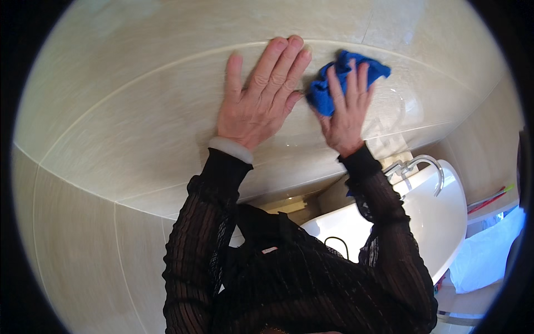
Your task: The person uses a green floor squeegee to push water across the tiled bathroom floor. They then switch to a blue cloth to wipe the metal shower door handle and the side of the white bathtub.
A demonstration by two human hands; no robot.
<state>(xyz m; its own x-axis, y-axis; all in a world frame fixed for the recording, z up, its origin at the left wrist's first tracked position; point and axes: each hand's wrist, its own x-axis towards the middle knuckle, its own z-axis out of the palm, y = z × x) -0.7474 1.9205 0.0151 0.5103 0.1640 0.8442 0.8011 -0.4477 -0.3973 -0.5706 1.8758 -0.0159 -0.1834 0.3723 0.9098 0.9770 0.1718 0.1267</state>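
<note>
Against the beige tiled wall, my left hand lies flat with its fingers stretched upward and the thumb out to the side; it holds nothing. To its right, my right hand presses a crumpled blue cloth to the same wall, its fingers spread over the fabric. Part of the cloth is hidden beneath the fingers and palm. Wet-looking marks shine on the tiles beside the cloth. A pale bangle circles my left wrist, and both arms are in black sheer sleeves.
Below my right arm is a white bathtub with a curved chrome faucet at its end. A light blue plastic sheet or bag is at the far right, below thin red and green-tipped sticks. Tiled walls meet at the left corner.
</note>
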